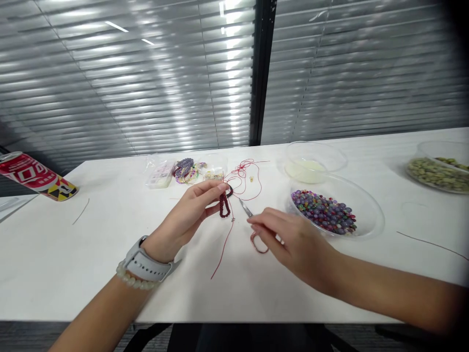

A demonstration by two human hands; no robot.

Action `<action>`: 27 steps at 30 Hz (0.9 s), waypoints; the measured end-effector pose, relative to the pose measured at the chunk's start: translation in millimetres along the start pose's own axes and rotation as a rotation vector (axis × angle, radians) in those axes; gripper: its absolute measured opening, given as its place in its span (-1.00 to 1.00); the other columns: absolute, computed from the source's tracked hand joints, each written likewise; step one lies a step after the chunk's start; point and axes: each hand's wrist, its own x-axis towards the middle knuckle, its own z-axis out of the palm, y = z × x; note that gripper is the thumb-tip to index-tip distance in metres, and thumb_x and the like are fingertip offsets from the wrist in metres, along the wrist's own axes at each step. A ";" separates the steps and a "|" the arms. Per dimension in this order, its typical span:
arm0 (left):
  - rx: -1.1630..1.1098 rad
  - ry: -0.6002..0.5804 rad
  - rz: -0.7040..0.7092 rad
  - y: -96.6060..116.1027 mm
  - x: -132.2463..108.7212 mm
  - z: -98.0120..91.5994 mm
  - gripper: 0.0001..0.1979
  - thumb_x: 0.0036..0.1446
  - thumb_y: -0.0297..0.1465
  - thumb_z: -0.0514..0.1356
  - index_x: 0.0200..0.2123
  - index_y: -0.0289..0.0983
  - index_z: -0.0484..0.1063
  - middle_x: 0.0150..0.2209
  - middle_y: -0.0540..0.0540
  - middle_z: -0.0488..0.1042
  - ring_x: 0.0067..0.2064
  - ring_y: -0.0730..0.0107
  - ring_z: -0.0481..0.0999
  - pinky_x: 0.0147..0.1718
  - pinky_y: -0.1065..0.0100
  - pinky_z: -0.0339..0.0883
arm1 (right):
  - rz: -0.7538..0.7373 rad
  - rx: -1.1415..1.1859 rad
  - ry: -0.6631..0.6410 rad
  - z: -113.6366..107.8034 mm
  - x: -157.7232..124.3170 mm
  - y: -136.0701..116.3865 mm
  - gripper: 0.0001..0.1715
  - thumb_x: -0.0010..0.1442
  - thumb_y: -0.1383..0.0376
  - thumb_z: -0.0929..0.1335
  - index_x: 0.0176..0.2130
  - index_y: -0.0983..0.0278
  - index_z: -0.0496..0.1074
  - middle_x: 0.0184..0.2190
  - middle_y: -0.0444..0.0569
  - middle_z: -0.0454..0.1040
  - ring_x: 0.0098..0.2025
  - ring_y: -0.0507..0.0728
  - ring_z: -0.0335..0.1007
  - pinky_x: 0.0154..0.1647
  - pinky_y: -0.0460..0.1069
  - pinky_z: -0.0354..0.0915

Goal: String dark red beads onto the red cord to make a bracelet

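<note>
The person's left hand (185, 217) is raised above the tabletop (110, 244), its fingers (216, 188) closing narrowly on a short strand of dark red beads (224, 205). The strand is hanging down just below the fingertips, and a dark ring (229, 192) is showing right beside them. A thin red cord (223, 254) is trailing from the strand down across the tabletop, while more loose, looping cord (245, 178) is lying beyond the hand.

The right hand (289, 242) is hovering to the side, its fingers (258, 220) loosely extended and holding nothing. They are reaching just over a small pair of scissors (246, 209) with reddish handles, lying between the two hands; whether they are touching the handles, I cannot tell.

A clear bowl of purple and multicoloured beads (373, 210) is sitting just past the right hand. A smartwatch (146, 259) and a pale bead bracelet (132, 278) are circling the left wrist. Farther off, a clear bowl of pale contents (315, 156), a clear dish of green beads (437, 173), a plastic bag (159, 173) and a red can (36, 176) are lying on the tabletop.
</note>
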 end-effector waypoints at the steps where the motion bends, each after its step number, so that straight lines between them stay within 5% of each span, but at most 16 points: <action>1: -0.007 -0.031 0.010 -0.9 0.2 2.8 -0.84 0.07 -0.27 0.25 -0.41 -0.25 0.46 -0.37 0.02 0.34 -0.31 0.47 0.31 -0.22 0.38 0.30 | 0.009 0.078 0.076 -3.3 2.3 -3.2 -0.73 0.31 0.32 0.16 -0.17 0.33 0.39 -0.38 -0.02 0.42 -0.38 0.05 0.36 -0.37 -0.03 0.25; 5: -0.055 -0.101 0.045 -3.8 -0.9 15.0 -0.84 0.11 -0.29 0.23 -0.43 -0.25 0.45 -0.41 0.05 0.32 -0.34 0.49 0.32 -0.22 0.39 0.31 | 0.147 0.321 0.196 -14.1 14.0 -8.6 -0.76 0.26 0.22 0.25 -0.09 0.25 0.30 -0.24 -0.05 0.42 -0.26 0.05 0.39 -0.35 -0.06 0.30; 10: -0.082 -0.097 0.056 -5.1 -4.8 28.9 -0.86 0.13 -0.30 0.21 -0.41 -0.22 0.46 -0.44 0.07 0.37 -0.38 0.51 0.35 -0.28 0.42 0.29 | 0.248 0.674 0.136 -14.8 27.4 -3.5 -0.70 0.11 0.19 0.39 -0.18 0.22 0.29 -0.18 -0.08 0.44 -0.11 0.10 0.39 -0.09 0.05 0.32; 14: -0.046 -0.064 0.092 -7.2 -7.5 32.5 -0.87 0.12 -0.31 0.23 -0.43 -0.23 0.47 -0.46 0.06 0.40 -0.36 0.48 0.38 -0.29 0.40 0.28 | 0.245 0.930 0.104 -13.9 33.7 -0.6 -0.63 0.06 0.23 0.43 -0.15 0.24 0.31 -0.17 -0.04 0.46 -0.10 0.10 0.41 -0.08 0.05 0.35; 27: -0.036 -0.074 0.112 -17.8 -5.4 25.1 -0.85 0.08 -0.31 0.26 -0.44 -0.26 0.53 -0.45 0.00 0.44 -0.35 0.44 0.38 -0.31 0.38 0.29 | 0.340 1.219 0.021 -13.7 34.3 4.5 -0.78 0.06 0.26 0.44 -0.23 0.26 0.51 -0.24 -0.08 0.51 -0.17 0.04 0.40 -0.09 -0.01 0.31</action>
